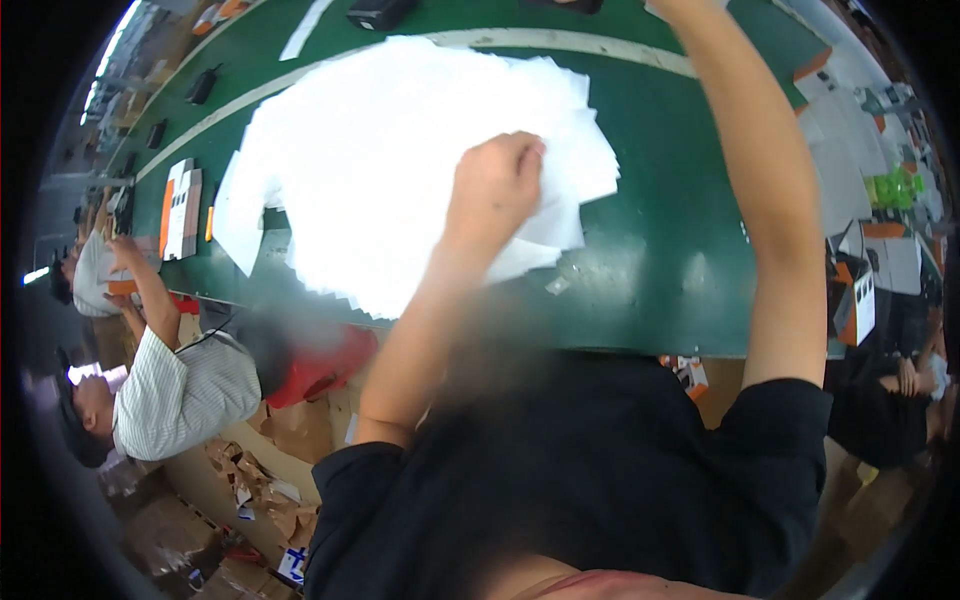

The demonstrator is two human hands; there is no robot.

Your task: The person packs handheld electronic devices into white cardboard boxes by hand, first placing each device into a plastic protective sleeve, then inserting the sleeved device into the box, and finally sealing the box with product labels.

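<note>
A broad heap of white paper sheets lies fanned out on the green table. Over the right part of the heap is my left hand, its fingers curled together in a pinch. Whether a sheet is between them I cannot make out. My right arm stretches far forward, and my right hand is cut off by the upper edge, so its fingers are hidden. Close to it, something white shows at the rim, and a dark object is partly visible further left.
White-and-orange boxes stand on the table at left, near a person in a striped shirt. Black devices lie along the far side. At right are more boxes and a green plastic item. Brown paper scraps litter the floor.
</note>
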